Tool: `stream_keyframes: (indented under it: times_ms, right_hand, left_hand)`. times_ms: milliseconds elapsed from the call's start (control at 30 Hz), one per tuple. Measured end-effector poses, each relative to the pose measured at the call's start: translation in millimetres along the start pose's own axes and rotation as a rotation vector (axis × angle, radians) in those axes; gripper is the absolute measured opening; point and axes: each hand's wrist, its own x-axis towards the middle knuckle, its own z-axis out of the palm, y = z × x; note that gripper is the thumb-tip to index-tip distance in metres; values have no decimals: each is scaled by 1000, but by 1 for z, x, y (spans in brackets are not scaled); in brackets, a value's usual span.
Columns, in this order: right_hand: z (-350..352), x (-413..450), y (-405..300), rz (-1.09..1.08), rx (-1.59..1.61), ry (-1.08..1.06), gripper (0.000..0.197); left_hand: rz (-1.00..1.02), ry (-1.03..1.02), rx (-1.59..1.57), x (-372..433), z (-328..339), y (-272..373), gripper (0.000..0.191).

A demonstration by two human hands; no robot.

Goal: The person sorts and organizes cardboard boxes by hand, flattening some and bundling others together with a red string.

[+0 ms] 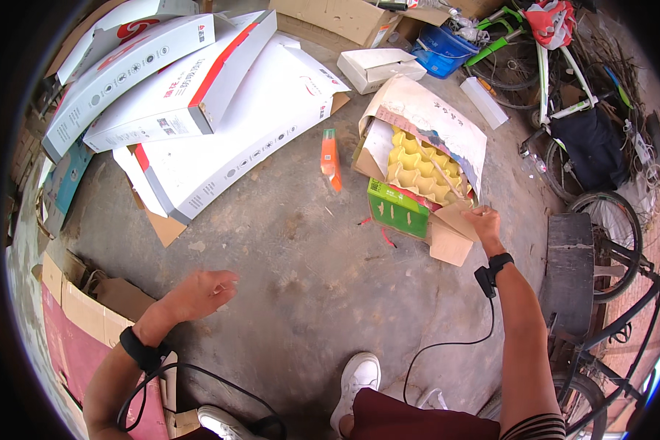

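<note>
My right hand (483, 220) grips a flap of a cardboard box (452, 248) at the right of the middle. Yellow egg trays (418, 165) stand in the pile there, partly covered by a bent white printed carton (456, 121); a green box (397, 208) lies beneath them. My left hand (209, 291) hovers over the concrete floor at the left, fingers curled loosely with nothing in them. A small orange box (330, 159) lies on the floor between the pile and the large white cartons. Both wrists wear black bands with cables.
Large white cartons (242, 126) lie stacked at the upper left. A maroon and brown cardboard box (99, 352) stands at the lower left. A blue bucket (443, 50), a white box (379, 70) and a green and white bicycle (544, 82) are at the upper right. A dark wheeled frame (610, 324) borders the right.
</note>
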Motion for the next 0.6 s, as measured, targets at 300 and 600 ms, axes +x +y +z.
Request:
stream_keyframes:
  times_ms: [300,600]
  right_hand:
    - [-36,-5,77,-35,-487,-9,17]
    - [-15,-51,103,-14,14,-32,17]
  left_hand:
    - [29,-13,-15,7,12,2,20]
    - [118,-78,-3,25,13,19,22]
